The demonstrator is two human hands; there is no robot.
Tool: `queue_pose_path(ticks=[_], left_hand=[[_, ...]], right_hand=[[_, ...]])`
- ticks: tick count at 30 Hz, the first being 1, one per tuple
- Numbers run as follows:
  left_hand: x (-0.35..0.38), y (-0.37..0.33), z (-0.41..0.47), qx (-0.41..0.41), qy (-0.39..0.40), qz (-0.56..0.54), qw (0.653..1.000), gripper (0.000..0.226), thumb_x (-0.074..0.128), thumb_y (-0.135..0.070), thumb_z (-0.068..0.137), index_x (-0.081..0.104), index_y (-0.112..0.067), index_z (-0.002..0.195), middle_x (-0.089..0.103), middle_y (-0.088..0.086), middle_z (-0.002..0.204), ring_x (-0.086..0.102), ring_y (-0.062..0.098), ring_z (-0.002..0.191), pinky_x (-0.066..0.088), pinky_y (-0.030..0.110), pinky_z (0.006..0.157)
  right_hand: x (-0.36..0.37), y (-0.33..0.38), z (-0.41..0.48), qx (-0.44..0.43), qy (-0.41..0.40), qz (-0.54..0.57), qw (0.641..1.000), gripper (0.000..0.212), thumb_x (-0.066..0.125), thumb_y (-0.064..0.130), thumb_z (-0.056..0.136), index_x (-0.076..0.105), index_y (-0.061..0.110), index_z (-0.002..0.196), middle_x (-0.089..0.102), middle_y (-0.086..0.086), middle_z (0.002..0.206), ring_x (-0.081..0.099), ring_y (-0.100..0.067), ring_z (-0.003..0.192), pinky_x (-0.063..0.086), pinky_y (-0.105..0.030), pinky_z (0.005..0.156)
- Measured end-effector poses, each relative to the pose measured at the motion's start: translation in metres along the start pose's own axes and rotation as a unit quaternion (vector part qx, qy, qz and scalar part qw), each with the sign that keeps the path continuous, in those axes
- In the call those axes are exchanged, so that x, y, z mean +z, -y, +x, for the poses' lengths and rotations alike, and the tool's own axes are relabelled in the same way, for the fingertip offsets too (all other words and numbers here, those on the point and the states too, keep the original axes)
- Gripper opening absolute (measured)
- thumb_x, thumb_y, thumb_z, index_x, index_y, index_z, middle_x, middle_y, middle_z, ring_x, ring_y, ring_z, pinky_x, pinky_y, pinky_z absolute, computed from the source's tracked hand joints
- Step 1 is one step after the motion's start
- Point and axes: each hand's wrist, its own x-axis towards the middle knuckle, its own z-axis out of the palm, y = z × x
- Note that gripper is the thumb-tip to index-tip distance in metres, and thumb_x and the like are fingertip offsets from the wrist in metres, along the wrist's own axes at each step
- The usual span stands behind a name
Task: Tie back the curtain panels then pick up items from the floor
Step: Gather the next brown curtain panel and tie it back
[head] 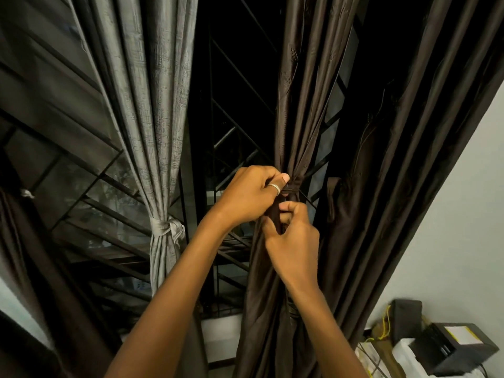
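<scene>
Head view: glossy brown curtain point(297, 105) was bunched narrow.
Left hand point(252, 197) pinched the waist; right hand point(296, 241) just under that grip clutched a fold; open window grille point(240, 137) stood leftward.

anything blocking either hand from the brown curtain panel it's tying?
Nothing visible. Both hands are already on the brown curtain panel: the left hand pinches the gathered bunch, and the right hand grips fabric just below. The window grille sits behind the panel, not between.
</scene>
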Motion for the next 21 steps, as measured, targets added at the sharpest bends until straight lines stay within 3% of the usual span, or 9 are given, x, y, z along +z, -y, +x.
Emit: queue_pose_path(ticks=[3, 5, 7, 9, 10, 13, 15, 18, 21], left_hand=[[-0.003, 0.006, -0.002, -0.008, 0.014, -0.04, 0.999, 0.032, 0.051, -0.034, 0.105, 0.066, -0.011, 0.089, 0.071, 0.013, 0.083, 0.072, 0.021, 0.076, 0.064, 0.04, 0.072], [-0.004, 0.014, -0.005, -0.009, 0.019, -0.065, 0.998, 0.029, 0.05, -0.033, 0.105, 0.065, -0.012, 0.092, 0.071, 0.005, 0.082, 0.073, 0.012, 0.076, 0.063, 0.028, 0.068], [-0.005, 0.021, -0.009, -0.007, 0.015, -0.075, 0.997, 0.025, 0.05, -0.03, 0.106, 0.065, -0.014, 0.092, 0.072, -0.006, 0.077, 0.073, 0.002, 0.073, 0.058, 0.018, 0.063], [-0.004, 0.028, -0.01, -0.025, 0.008, -0.1, 0.995, 0.024, 0.05, -0.028, 0.106, 0.066, -0.015, 0.095, 0.077, -0.003, 0.084, 0.076, 0.004, 0.082, 0.062, 0.027, 0.07], [-0.004, 0.03, -0.01, -0.035, 0.004, -0.11, 0.993, 0.025, 0.05, -0.029, 0.106, 0.067, -0.014, 0.096, 0.078, 0.001, 0.086, 0.077, 0.007, 0.086, 0.064, 0.034, 0.077], [-0.003, 0.028, -0.007, -0.05, 0.003, -0.128, 0.99, 0.026, 0.051, -0.03, 0.105, 0.069, -0.013, 0.097, 0.079, 0.002, 0.087, 0.077, 0.01, 0.087, 0.062, 0.043, 0.085], [-0.001, 0.023, -0.006, -0.037, -0.003, -0.093, 0.995, 0.027, 0.051, -0.032, 0.105, 0.07, -0.015, 0.095, 0.079, 0.0, 0.085, 0.077, 0.009, 0.084, 0.062, 0.044, 0.083], [-0.001, 0.018, -0.005, -0.023, -0.005, -0.039, 0.999, 0.033, 0.052, -0.035, 0.104, 0.069, -0.012, 0.088, 0.075, -0.001, 0.079, 0.073, 0.009, 0.075, 0.06, 0.043, 0.073], [-0.002, 0.019, -0.004, -0.018, -0.005, -0.032, 0.999, 0.033, 0.052, -0.034, 0.104, 0.066, -0.016, 0.08, 0.064, -0.009, 0.063, 0.057, -0.002, 0.055, 0.046, 0.024, 0.056]], right_hand=[[-0.008, -0.007, 0.002, -0.014, 0.007, 0.004, 1.0, 0.016, 0.065, 0.018, 0.096, 0.065, 0.021, 0.112, 0.07, 0.011, 0.08, 0.065, -0.004, 0.065, 0.049, -0.023, 0.058], [-0.019, -0.012, 0.006, -0.025, 0.025, 0.022, 0.999, 0.015, 0.061, 0.015, 0.099, 0.072, 0.024, 0.103, 0.069, 0.013, 0.073, 0.06, -0.002, 0.055, 0.04, -0.014, 0.053], [-0.031, -0.015, 0.012, -0.026, 0.052, 0.051, 0.997, 0.019, 0.058, 0.02, 0.102, 0.076, 0.025, 0.107, 0.074, 0.017, 0.083, 0.067, 0.002, 0.067, 0.049, -0.016, 0.062], [-0.04, -0.012, 0.017, -0.007, 0.074, 0.1, 0.992, 0.023, 0.056, 0.025, 0.104, 0.075, 0.022, 0.115, 0.077, 0.012, 0.095, 0.073, -0.003, 0.092, 0.06, -0.032, 0.083], [-0.042, -0.01, 0.019, 0.001, 0.077, 0.12, 0.99, 0.023, 0.056, 0.025, 0.104, 0.075, 0.021, 0.116, 0.078, 0.009, 0.097, 0.073, -0.005, 0.097, 0.061, -0.035, 0.086], [-0.042, -0.003, 0.012, 0.014, 0.083, 0.14, 0.987, 0.015, 0.063, 0.025, 0.1, 0.076, 0.022, 0.107, 0.077, 0.007, 0.092, 0.075, -0.007, 0.09, 0.065, -0.037, 0.076], [-0.035, 0.004, 0.002, 0.029, 0.094, 0.153, 0.983, 0.013, 0.073, 0.031, 0.093, 0.073, 0.023, 0.104, 0.076, 0.006, 0.089, 0.075, -0.007, 0.084, 0.065, -0.036, 0.071], [-0.019, 0.012, -0.01, 0.043, 0.073, 0.119, 0.989, 0.042, 0.079, 0.05, 0.081, 0.066, 0.023, 0.111, 0.075, 0.008, 0.088, 0.074, -0.001, 0.077, 0.063, -0.024, 0.069], [-0.012, 0.014, -0.012, 0.061, 0.051, 0.133, 0.988, 0.05, 0.08, 0.053, 0.079, 0.062, 0.025, 0.117, 0.075, 0.008, 0.09, 0.074, 0.0, 0.078, 0.062, -0.024, 0.069]])
